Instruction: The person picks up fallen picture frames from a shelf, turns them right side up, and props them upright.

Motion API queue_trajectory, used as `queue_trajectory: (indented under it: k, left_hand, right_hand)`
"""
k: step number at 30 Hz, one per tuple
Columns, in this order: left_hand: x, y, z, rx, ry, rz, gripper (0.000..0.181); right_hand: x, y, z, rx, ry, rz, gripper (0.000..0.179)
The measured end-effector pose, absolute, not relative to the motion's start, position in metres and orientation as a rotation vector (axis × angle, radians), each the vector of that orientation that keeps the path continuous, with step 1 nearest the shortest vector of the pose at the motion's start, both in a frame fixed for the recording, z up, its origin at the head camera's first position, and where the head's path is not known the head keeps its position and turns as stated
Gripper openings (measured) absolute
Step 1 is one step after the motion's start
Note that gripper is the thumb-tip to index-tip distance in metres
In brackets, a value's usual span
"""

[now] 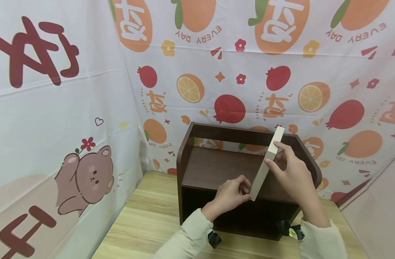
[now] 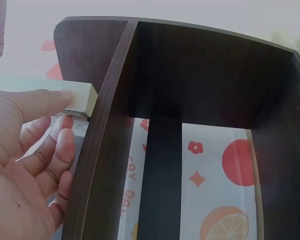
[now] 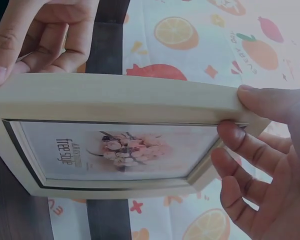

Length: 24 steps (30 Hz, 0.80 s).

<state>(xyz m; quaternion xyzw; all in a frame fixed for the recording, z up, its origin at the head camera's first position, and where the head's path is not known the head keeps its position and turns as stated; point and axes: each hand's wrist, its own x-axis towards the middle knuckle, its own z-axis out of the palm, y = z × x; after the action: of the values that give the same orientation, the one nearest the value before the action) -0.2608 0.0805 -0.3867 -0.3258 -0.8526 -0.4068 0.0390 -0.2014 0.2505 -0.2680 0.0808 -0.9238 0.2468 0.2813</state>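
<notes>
Both hands hold a cream-coloured picture frame point(image 1: 259, 180) edge-on over the top board of a dark brown desktop shelf point(image 1: 213, 167). The left hand point(image 1: 231, 194) pinches its lower, nearer end, thumb on the outer edge, as the left wrist view also shows. At the upper, farther end, the right hand point(image 1: 292, 172) grips a corner between thumb and fingers. The right wrist view reveals the frame's front, where a print point(image 3: 130, 152) shows pink flowers and lettering. In the left wrist view the frame's corner point(image 2: 85, 97) lies right at the shelf board's front edge.
The shelf stands on a light wood-grain table point(image 1: 135, 212), with raised sides, a back rail point(image 1: 229, 136) and a dark lower compartment point(image 1: 236, 219). Behind it hangs a fruit-patterned cloth point(image 1: 210, 90); another cloth with a bear print point(image 1: 93, 176) hangs at the left.
</notes>
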Motion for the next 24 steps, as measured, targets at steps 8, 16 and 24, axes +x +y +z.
queue_trajectory:
  k: [8, 16, 24]
  left_hand:
    - [-0.261, 0.095, -0.388, -1.018, -2.633, -1.223, 0.022]
    - [-0.262, 0.105, -0.388, -1.076, -2.635, -1.224, 0.022]
    - [-0.265, 0.108, -0.388, -1.2, -2.641, -1.263, 0.016]
  right_hand:
    - [-0.199, 0.262, -0.27, 0.196, -2.478, 0.635, 0.058]
    - [-0.199, 0.268, -0.269, 0.136, -2.46, 0.647, 0.057]
    - [-0.198, 0.276, -0.267, 0.112, -2.489, 0.642, 0.054]
